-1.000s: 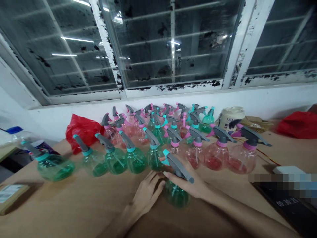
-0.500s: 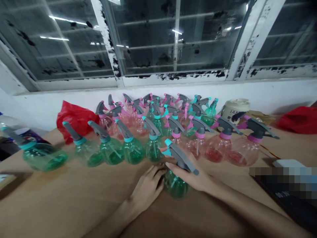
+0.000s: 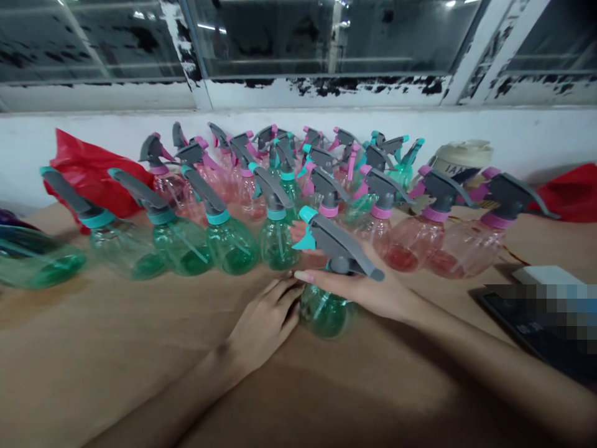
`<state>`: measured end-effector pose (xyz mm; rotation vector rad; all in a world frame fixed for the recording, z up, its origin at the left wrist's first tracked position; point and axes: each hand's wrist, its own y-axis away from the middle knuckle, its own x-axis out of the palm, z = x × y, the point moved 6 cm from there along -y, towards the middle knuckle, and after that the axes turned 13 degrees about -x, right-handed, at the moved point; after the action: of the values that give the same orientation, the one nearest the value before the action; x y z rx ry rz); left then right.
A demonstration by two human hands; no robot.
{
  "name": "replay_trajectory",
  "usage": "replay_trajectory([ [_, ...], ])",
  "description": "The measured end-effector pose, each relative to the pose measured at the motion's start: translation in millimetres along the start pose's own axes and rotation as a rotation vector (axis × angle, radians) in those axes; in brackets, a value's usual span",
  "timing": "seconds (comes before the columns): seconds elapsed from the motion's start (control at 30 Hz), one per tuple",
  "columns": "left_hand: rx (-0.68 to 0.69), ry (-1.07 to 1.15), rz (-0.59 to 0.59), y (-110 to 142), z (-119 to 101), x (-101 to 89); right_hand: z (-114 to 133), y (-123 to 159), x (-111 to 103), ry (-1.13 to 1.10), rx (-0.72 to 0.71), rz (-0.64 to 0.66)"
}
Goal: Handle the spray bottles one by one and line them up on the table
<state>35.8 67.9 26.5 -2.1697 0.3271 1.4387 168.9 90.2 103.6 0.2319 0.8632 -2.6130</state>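
Note:
A green, clear spray bottle (image 3: pixel 326 314) with a grey and turquoise trigger head (image 3: pixel 338 239) is upright in front of me. My right hand (image 3: pixel 373 280) is closed around its neck, just under the head, thumb on the near side and fingers partly hidden behind. Lower down, my left hand (image 3: pixel 265 323) grips the left side of the body; its fingertips are partly hidden by the bottle. Beyond my hands runs a row of similar bottles: green ones (image 3: pixel 232 249) to the left, pink ones (image 3: pixel 415 246) to the right.
More spray bottles crowd behind the front row, against the white wall (image 3: pixel 107 118). Red plastic bags (image 3: pixel 93 168) lie at both sides. A cream tub (image 3: pixel 461 155) stands back right. A dark phone-like device (image 3: pixel 527 330) rests on the wooden table (image 3: pixel 140 354) near my right forearm.
The view has tilted down and come closer, so the bottles look larger and higher in the picture. Both hands keep their places at the same green spray bottle.

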Motion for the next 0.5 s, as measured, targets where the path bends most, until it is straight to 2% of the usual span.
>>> replay_trajectory([
  [0.2, -0.003, -0.03, 0.011, 1.0, -0.9, 1.1, 1.2, 1.8, 2.7, -0.012, 0.004, -0.007],
  [0.37, 0.008, -0.06, 0.032, 1.8, -1.1, 3.4, -1.7, 5.7, 5.9, -0.033, -0.006, -0.064],
  [0.5, -0.005, -0.078, 0.053, 1.2, -2.4, 2.5, -2.2, 5.9, 7.8, -0.038, -0.006, -0.049],
])
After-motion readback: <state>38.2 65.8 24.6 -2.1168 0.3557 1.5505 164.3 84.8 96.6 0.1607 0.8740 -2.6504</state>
